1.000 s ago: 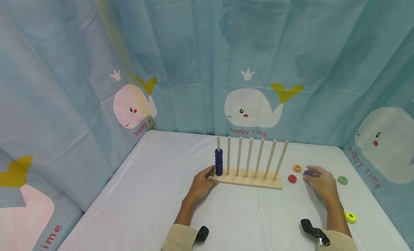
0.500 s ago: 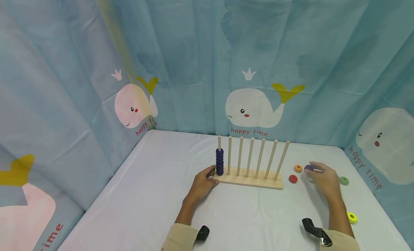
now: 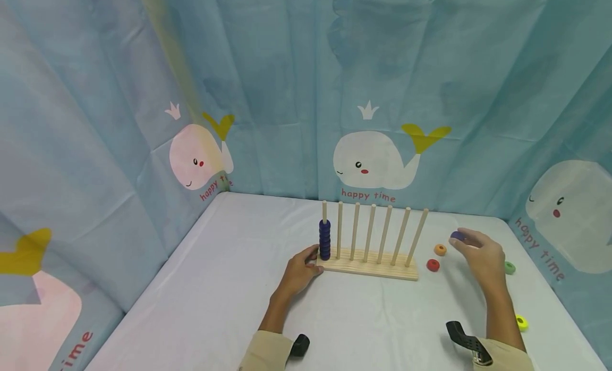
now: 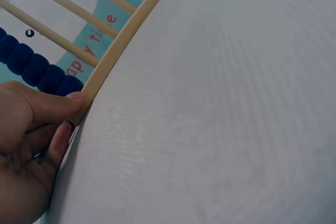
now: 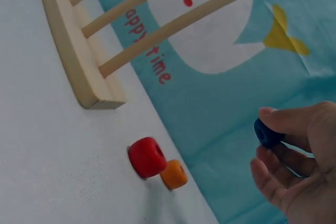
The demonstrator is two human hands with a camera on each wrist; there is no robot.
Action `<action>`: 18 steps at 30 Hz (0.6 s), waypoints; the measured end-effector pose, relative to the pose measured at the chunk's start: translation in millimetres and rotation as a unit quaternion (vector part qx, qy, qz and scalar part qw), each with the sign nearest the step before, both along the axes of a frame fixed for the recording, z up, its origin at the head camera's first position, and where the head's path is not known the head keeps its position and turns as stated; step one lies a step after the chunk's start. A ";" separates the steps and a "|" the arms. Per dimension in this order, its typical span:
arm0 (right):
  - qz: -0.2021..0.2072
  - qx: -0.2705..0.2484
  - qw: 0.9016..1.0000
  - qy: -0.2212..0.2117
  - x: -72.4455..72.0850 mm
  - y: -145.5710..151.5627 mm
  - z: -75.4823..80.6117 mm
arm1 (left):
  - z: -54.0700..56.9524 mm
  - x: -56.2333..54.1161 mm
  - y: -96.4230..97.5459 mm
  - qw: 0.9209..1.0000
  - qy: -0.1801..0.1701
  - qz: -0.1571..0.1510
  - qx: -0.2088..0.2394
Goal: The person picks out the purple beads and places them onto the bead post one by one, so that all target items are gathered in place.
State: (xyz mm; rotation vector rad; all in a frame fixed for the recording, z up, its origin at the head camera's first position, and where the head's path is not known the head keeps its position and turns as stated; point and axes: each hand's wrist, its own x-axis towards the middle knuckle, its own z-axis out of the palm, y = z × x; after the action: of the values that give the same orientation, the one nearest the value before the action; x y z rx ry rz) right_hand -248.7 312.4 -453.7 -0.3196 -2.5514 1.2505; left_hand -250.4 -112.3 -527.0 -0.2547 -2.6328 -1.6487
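Observation:
A wooden peg rack (image 3: pixel 368 263) with several upright pegs stands on the table. Its leftmost peg carries a stack of dark blue beads (image 3: pixel 324 241); the other pegs are bare. My left hand (image 3: pixel 298 272) grips the left end of the base, its thumb on the front edge, as the left wrist view shows too. Between thumb and fingers, my right hand (image 3: pixel 483 256) pinches a dark blue bead (image 5: pixel 268 133), raised above the table to the right of the rack. An orange bead (image 3: pixel 440 250) and a red bead (image 3: pixel 433 265) lie between that hand and the rack.
A green bead (image 3: pixel 510 268) lies just right of the right hand, and a yellow bead (image 3: pixel 521 322) sits by the right forearm. Behind the white-covered table (image 3: pixel 201 286) hangs a blue curtain (image 3: pixel 277 94) printed with whales.
My right hand has lifted the dark blue bead from the table, moving up and slightly to the back. My left hand has stayed on the rack's base.

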 end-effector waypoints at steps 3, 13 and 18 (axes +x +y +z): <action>-0.007 -0.005 1.000 0.022 2.7 -4.3 9.3 | 0.8 0.0 0.5 1.000 -0.005 0.002 0.002; -0.015 -0.001 0.997 0.072 12.4 -19.5 40.9 | -2.9 -1.0 0.6 1.000 0.002 -0.013 0.021; -0.002 0.005 0.995 0.097 14.5 -29.8 51.7 | -2.9 -2.2 0.2 1.000 0.003 -0.012 0.020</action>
State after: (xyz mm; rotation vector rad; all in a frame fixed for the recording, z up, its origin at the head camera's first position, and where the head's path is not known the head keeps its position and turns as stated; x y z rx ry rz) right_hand -234.2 282.6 -402.0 -0.1893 -2.3897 1.2055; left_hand -252.6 -112.1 -529.9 -0.2903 -2.5996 -1.7027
